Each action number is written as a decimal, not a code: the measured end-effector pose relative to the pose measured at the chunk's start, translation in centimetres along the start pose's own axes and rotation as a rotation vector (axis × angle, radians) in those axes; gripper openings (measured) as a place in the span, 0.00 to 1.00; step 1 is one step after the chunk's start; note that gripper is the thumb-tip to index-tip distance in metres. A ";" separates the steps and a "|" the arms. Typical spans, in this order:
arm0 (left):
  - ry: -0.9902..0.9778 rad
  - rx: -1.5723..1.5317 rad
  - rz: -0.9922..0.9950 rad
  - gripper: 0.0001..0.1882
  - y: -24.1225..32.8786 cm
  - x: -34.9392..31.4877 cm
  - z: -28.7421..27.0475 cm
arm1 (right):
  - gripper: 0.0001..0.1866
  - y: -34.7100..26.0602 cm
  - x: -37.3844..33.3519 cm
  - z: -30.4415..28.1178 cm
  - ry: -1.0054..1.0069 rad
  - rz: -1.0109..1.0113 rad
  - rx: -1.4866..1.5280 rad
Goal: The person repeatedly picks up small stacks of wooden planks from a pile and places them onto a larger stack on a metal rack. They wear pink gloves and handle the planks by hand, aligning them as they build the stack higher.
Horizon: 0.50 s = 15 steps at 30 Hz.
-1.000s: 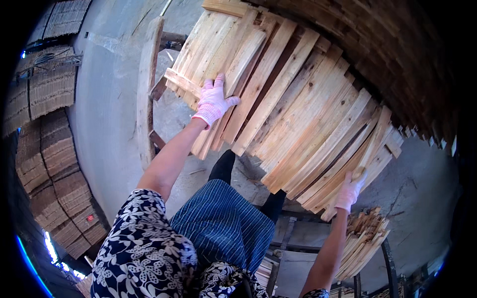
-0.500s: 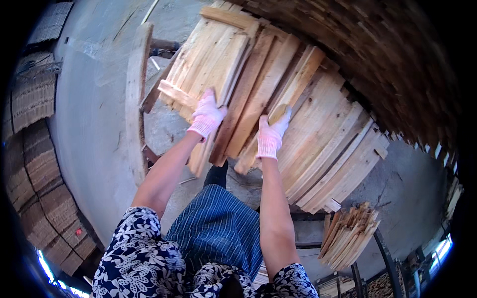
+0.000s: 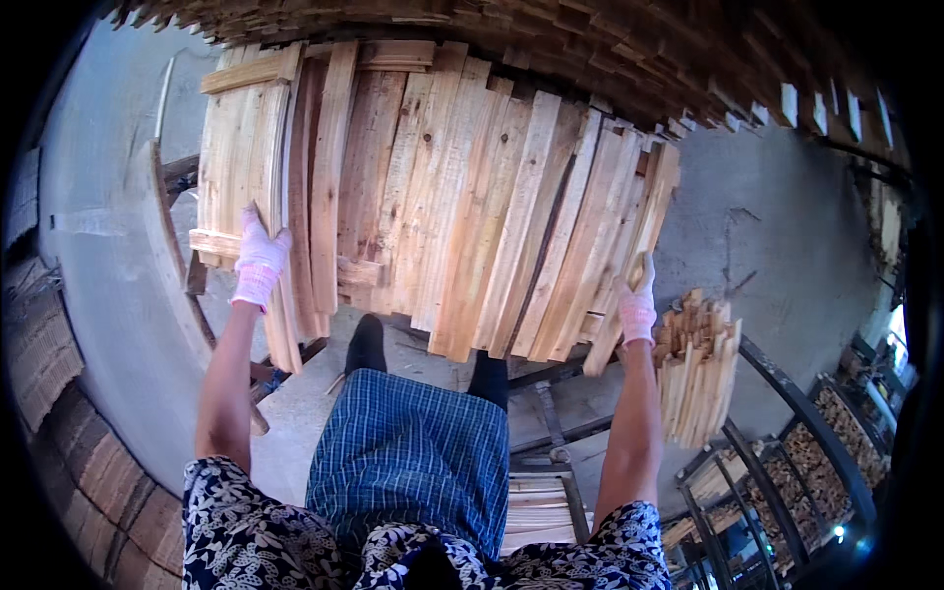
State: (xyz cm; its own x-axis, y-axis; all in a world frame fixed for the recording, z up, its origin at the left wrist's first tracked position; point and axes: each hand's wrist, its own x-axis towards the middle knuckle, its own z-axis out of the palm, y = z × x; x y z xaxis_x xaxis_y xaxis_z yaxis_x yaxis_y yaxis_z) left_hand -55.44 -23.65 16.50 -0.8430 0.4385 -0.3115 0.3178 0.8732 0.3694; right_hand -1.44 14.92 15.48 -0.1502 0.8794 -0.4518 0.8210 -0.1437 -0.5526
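Wooden boards [image 3: 452,197] lie side by side in a wide row in front of me, their near ends uneven. At the row's left end, my left hand [image 3: 261,261] in a pale pink glove is closed on a board edge beside a panel with crosspieces [image 3: 231,157]. My right hand [image 3: 637,303], gloved alike, grips the near part of the rightmost board [image 3: 657,211]. Its fingers are partly hidden by the wood. Between my hands, a short block [image 3: 362,272] sits across the near part of some boards.
A large wood stack [image 3: 590,49] rises along the far side. Right of my right hand stands a bundle of short sticks [image 3: 698,379], near dark metal rails [image 3: 787,403]. Brown stacked bundles [image 3: 59,393] line the left. A timber beam [image 3: 172,246] stands left of the boards.
My right hand has left a board mid-row and now holds the one at the right end, so my arms are wider apart. My left hand stays by the panel. The view has turned.
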 end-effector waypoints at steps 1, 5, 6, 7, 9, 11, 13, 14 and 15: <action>0.050 0.028 0.019 0.50 -0.2 -0.5 -1.1 | 0.38 1.7 1.1 1.1 0.029 0.016 0.054; -0.089 -0.042 -0.102 0.49 12.3 -6.4 -1.0 | 0.33 4.9 0.0 3.7 0.064 -0.186 0.133; -0.114 -0.032 -0.112 0.49 13.6 -6.5 -1.0 | 0.31 3.1 -1.1 3.8 0.077 -0.166 0.053; -0.109 -0.083 -0.064 0.47 14.7 -5.8 -0.1 | 0.32 3.8 -0.4 3.5 0.117 -0.247 0.161; -0.159 0.086 -0.227 0.46 18.1 -4.9 2.3 | 0.29 4.1 1.2 2.4 0.137 -0.301 -0.110; -0.070 0.152 -0.250 0.48 15.4 -5.6 3.6 | 0.27 -3.7 -0.2 2.2 0.026 -0.176 -0.437; -0.062 0.003 -0.191 0.48 14.2 -6.2 3.3 | 0.27 -9.0 -2.1 3.5 -0.011 -0.151 -0.565; -0.067 -0.074 -0.148 0.47 13.8 -6.2 3.4 | 0.28 -11.4 -3.5 5.7 -0.063 -0.273 -0.257; -0.064 -0.105 -0.145 0.47 13.5 -6.2 2.8 | 0.29 -14.6 -5.5 8.7 -0.194 -0.338 0.081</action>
State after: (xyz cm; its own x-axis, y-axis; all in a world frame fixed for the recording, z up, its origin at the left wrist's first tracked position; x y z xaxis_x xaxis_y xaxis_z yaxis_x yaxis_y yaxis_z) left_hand -44.72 -13.97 20.97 -0.8465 0.3252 -0.4216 0.1451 0.9028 0.4049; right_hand -17.38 8.21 20.00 -0.5120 0.7824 -0.3546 0.6626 0.0971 -0.7426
